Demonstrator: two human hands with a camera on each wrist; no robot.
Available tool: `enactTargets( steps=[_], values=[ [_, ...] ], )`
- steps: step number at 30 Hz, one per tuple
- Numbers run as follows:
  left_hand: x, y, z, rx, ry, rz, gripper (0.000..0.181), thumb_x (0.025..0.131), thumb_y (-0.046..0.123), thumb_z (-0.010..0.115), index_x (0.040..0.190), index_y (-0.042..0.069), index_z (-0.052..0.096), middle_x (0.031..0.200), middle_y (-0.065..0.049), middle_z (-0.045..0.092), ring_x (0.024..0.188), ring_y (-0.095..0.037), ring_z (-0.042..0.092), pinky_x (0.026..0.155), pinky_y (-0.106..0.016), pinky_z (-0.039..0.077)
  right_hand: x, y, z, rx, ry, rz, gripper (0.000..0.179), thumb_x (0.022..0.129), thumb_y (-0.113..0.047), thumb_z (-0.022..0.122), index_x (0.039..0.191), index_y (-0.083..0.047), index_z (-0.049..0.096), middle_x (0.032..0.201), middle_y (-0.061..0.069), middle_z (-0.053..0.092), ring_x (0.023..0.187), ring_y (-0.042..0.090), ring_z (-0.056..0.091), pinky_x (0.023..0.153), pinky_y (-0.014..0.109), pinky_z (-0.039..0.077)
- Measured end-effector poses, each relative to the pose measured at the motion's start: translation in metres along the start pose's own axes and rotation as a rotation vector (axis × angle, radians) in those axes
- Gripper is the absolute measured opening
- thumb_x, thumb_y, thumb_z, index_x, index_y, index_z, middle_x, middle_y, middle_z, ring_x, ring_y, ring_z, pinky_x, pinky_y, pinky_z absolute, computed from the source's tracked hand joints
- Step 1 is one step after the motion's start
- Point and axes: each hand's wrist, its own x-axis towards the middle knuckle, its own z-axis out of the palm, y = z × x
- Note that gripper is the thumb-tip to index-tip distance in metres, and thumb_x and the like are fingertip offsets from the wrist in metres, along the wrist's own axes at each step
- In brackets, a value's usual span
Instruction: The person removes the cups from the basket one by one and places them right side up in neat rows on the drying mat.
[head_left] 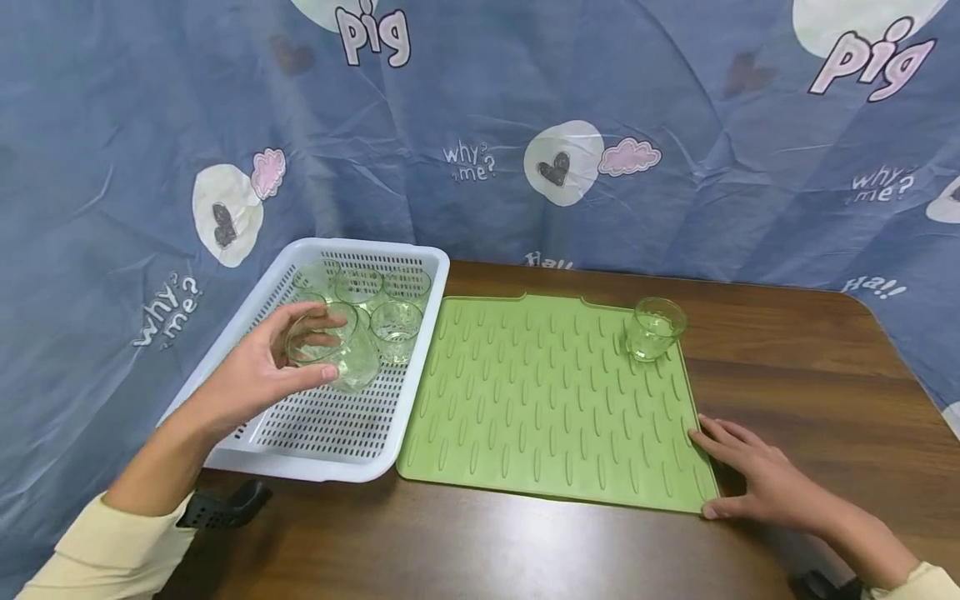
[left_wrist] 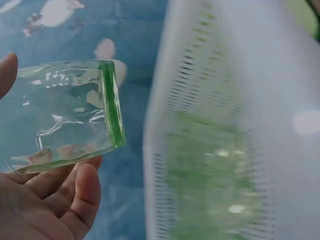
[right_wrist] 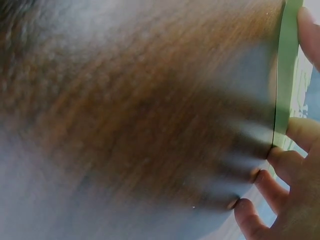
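My left hand [head_left: 258, 367] grips a clear, green-tinted glass tumbler [left_wrist: 65, 110] between thumb and curled fingers. It holds the tumbler tilted above a white perforated plastic basket [head_left: 315, 468]. Several similar tumblers [head_left: 397, 329] stand in the far half of that basket, partly hidden behind the held one. Right of it lies a green ribbed drying mat [head_left: 540, 400], with one tumbler [head_left: 655, 331] at its far right corner. My right hand [head_left: 768, 479] rests on the mat's right edge, fingers spread and touching it.
A brown wooden table [head_left: 810, 375] carries the basket and the mat, which lie close beside each other. Behind the table hangs a blue printed cloth [head_left: 480, 108], also along the left side. Dark straps [head_left: 225, 504] sit on the wrists.
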Motion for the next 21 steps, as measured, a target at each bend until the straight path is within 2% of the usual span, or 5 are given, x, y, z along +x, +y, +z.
enactTargets(
  steps=[4,9,17,21],
  values=[
    [0.007,0.026,-0.007,-0.002,-0.007,0.088,0.065,0.088,0.000,0.069,0.144,0.007,0.038,0.134,0.012,0.060,0.114,0.001,0.060,0.085,-0.015,0.053,-0.002,0.000,0.000,0.012,0.016,0.002,0.101,0.064,-0.050,0.086,0.150,-0.019,0.044,0.164,-0.003,0.028,0.137,-0.022,-0.004,0.086,0.074,0.039],
    [0.023,0.051,-0.007,0.017,-0.007,0.148,0.064,0.086,0.000,0.071,0.142,0.010,0.042,0.135,0.006,0.060,0.114,-0.002,0.061,0.084,-0.016,0.054,-0.003,-0.002,0.000,0.027,0.005,0.020,0.100,0.065,-0.050,0.085,0.150,-0.018,0.045,0.163,0.006,0.033,0.138,-0.021,-0.004,0.088,0.075,0.037],
    [0.049,0.070,0.002,0.052,0.018,0.097,0.068,0.086,0.011,0.075,0.145,0.014,0.040,0.141,-0.007,0.058,0.115,-0.002,0.059,0.085,-0.015,0.051,-0.001,-0.003,0.002,0.045,-0.002,0.018,0.099,0.065,-0.050,0.085,0.149,-0.014,0.046,0.163,0.007,0.033,0.138,-0.020,-0.003,0.088,0.074,0.037],
    [0.067,0.079,0.009,0.026,0.030,0.081,0.070,0.086,0.012,0.074,0.146,0.011,0.038,0.143,-0.009,0.057,0.119,-0.010,0.058,0.084,-0.017,0.050,-0.003,-0.001,0.001,0.044,-0.010,0.037,0.099,0.066,-0.050,0.085,0.149,-0.014,0.045,0.164,0.004,0.030,0.139,-0.019,-0.002,0.087,0.074,0.037]
  ],
)
